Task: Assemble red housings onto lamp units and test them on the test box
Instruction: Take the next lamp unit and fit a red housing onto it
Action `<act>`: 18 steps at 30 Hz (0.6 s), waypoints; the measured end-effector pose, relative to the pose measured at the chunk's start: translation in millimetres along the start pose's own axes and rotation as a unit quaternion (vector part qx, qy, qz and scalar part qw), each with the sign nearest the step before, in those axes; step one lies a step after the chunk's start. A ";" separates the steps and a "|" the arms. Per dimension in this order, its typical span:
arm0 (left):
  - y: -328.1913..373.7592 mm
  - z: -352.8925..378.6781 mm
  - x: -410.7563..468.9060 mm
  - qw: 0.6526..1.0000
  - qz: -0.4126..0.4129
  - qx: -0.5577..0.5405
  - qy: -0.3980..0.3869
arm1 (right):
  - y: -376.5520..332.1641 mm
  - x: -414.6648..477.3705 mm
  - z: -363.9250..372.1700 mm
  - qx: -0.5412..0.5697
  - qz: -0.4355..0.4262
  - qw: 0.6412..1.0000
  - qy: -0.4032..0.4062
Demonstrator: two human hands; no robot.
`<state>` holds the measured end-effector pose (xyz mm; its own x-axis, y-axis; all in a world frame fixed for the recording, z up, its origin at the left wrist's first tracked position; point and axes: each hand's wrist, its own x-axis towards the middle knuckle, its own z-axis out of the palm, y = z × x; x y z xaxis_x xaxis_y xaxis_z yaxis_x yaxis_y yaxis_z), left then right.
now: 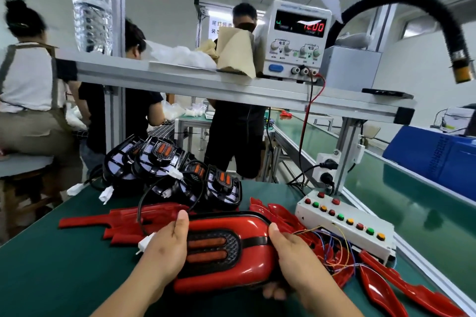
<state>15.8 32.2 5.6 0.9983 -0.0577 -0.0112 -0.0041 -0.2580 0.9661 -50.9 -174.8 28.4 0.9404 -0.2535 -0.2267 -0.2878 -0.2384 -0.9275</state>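
The left hand (pixel 164 252) and right hand (pixel 291 252) hold the lamp unit (pixel 213 247) low over the worktop (pixel 64 265), fingers (pixel 274 292) curled round its ends, the red housing (pixel 247 226) already on it. Fitting looks about done. Next, its white connector (pixel 145 242) must reach the test box (pixel 345 221) just beside.

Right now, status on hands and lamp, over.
Left hand, right hand both gripping lamp unit, red housing fitted. Test box at right, untouched. Loose wires lie between.

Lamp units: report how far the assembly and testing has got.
Done: a red housing sits on one lamp unit. In hand: left hand and right hand grip that unit. Left: testing on the test box, plus the bare black units and loose housings alongside.
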 end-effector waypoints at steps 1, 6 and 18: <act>1.1 -2.3 -1.1 1.000 -0.001 0.019 0.001 | -1.9 -2.0 -4.3 -0.034 0.009 0.999 -0.016; -0.6 -15.1 -0.5 0.996 -0.041 0.063 -0.043 | -5.1 -7.8 -21.8 -0.119 0.088 0.982 -0.114; 1.6 -57.3 9.5 0.988 -0.041 0.144 0.031 | 8.2 5.5 -30.2 -0.269 -0.096 0.958 0.032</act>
<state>28.6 86.5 21.8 0.9975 0.0324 -0.0620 0.0698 -0.5235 0.8492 -53.6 -206.4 28.5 0.9775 -0.2084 -0.0328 -0.1780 -0.7314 -0.6584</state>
